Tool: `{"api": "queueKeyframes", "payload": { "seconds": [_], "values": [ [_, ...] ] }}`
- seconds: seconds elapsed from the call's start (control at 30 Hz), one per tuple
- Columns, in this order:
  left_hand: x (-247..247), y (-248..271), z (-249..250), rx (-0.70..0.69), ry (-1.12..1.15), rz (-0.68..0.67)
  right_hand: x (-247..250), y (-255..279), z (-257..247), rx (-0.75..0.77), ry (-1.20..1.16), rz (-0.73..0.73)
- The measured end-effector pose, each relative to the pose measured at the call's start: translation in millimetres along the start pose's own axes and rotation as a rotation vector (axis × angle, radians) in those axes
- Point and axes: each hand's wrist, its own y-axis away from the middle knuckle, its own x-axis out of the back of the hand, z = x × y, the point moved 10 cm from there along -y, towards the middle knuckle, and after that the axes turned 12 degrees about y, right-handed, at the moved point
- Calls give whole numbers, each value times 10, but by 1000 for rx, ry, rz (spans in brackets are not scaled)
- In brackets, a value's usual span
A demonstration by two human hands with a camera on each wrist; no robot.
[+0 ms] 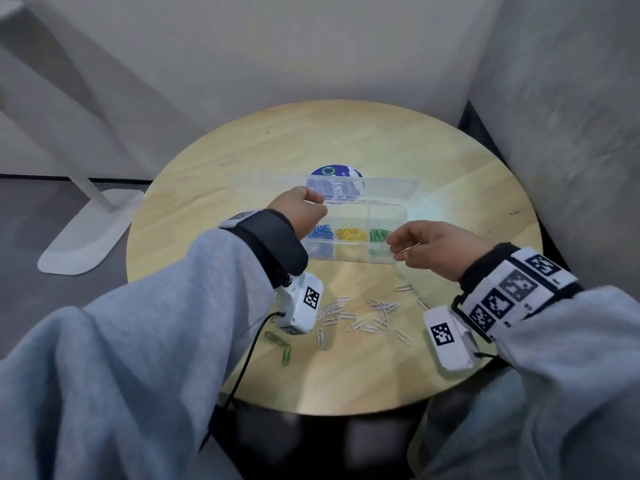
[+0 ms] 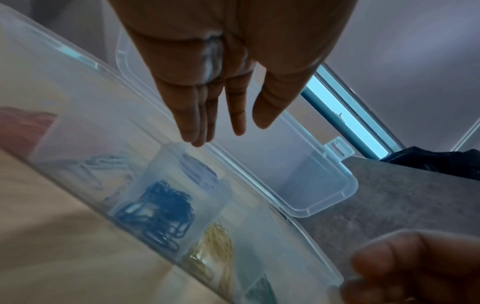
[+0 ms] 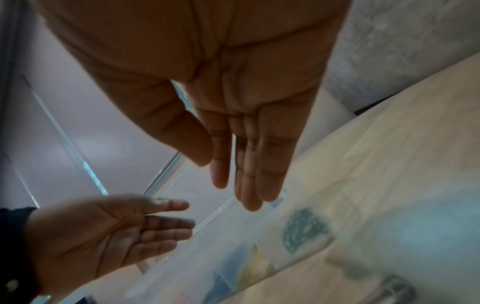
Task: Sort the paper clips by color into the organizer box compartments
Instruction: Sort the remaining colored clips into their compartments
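A clear organizer box sits mid-table with its lid standing open behind it. Its compartments hold blue clips, yellow clips and green clips. The left wrist view also shows red clips and pale clips in further compartments. My left hand hovers over the box's left part, fingers straight and empty. My right hand hovers at the right end beside the green clips, fingers straight, with no clip plainly held. Several loose silver clips and two green clips lie nearer me.
The round wooden table stands in a corner, with walls behind and to the right. A blue round sticker shows behind the lid. A white stand base sits on the floor at the left.
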Motion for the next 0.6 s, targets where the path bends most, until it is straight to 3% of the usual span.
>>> {"api": "queueKeyframes", "payload": {
  "seconds": [0.13, 0.2, 0.33, 0.47, 0.6],
  "values": [
    [163, 138, -65, 5, 100, -13, -154, 31, -135, 50, 46, -41],
    [359, 227, -99, 7, 140, 8, -272, 61, -322, 124, 175, -43],
    [758, 379, -326, 58, -295, 64, -770, 121, -632, 269, 533, -184],
    [727, 526, -822, 300, -655, -116, -1176, 99, -762, 338, 776, -267],
    [534, 590, -1060, 324, -865, -254, -1244, -49, -840, 330, 893, -190]
  ]
}}
